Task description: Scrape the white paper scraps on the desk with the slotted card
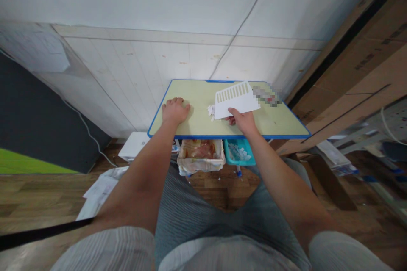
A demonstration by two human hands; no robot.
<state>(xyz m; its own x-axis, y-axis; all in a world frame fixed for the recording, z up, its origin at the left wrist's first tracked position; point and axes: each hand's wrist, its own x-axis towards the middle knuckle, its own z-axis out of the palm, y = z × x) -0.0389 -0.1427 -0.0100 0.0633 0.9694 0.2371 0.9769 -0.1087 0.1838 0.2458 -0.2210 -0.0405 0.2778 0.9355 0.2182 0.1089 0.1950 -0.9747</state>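
Observation:
A sheet of white paper (237,105) with a row of narrow slots cut along its far side is in my right hand (243,122). The thumb lies on top of the sheet and the fingers are curled beneath it. My left hand (174,111) rests palm down on the small table (197,129), fingers loosely spread, with nothing in it. Small white paper scraps (211,111) lie between the hands, at the sheet's left edge. Just right of the sheet is a blurred-out, pixelated object (269,95) that I cannot make out.
Below the table's front edge sit a cloth-lined basket (200,166) and a turquoise bin (239,162) holding paper pieces. A white box (133,146) stands on the floor at left. Large cardboard boxes (359,67) rise at right. A cable (244,21) runs down the wall behind.

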